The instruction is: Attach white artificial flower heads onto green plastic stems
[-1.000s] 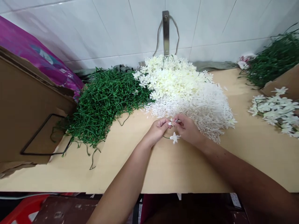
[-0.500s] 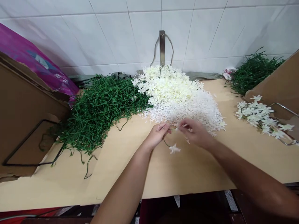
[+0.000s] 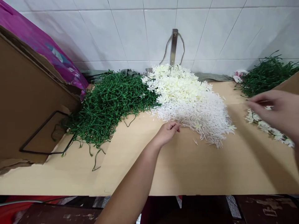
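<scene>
My left hand (image 3: 170, 132) is closed, its fingertips pinched together at the near edge of a heap of thin white sticks (image 3: 207, 115). Whatever the fingers might hold is hidden. Behind those sticks lies a pile of white and cream artificial flower heads (image 3: 177, 85). At the far right, my right hand (image 3: 277, 110) hovers over a small group of white flowers on green stems (image 3: 265, 127), partly covering them. Its thumb and index finger are stretched out with a gap between them, and I see nothing gripped there. Left of centre spreads a large tangle of green plastic stems (image 3: 112, 105).
A cardboard box (image 3: 30, 102) with a black wire handle and a purple bag (image 3: 53, 53) stand at the left. More green stems (image 3: 268, 76) lie at the back right beside another cardboard edge. A metal strip (image 3: 174, 46) hangs on the tiled wall.
My right hand has moved from beside the left one to the stemmed flowers at the right. The stemmed flower held at my left hand no longer shows there. The view has shifted slightly.
</scene>
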A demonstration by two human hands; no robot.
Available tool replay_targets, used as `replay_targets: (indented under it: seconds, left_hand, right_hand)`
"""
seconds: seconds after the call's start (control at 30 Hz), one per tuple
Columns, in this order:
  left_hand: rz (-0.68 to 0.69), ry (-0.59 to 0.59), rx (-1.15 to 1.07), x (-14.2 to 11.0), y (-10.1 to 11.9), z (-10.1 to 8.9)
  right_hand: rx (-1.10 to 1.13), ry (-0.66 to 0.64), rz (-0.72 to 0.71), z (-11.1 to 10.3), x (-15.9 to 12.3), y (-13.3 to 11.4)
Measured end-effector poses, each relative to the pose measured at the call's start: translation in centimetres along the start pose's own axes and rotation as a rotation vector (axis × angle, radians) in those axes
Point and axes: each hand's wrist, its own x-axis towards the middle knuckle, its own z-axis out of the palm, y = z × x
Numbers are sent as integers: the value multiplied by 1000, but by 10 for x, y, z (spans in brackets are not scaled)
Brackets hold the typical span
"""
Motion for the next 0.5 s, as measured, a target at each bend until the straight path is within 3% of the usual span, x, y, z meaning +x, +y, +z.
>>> replay_targets:
  seconds: [0.1,0.17,0.33,0.5]
  left_hand:
    - [-4,-1,-1,-1,2,0]
    - [0,4,-3,-2,3,0]
    - [16,-13,1,-1,0,0]
    - [34,-24,35,2,-5,-1]
  right_hand:
    - [66,-172,-153,47,34,-77]
    - [39,-255,-204,75,53,-104]
    - [-117,-351,-144,124,81,-118]
    - [104,-245,-1,118,84,-114]
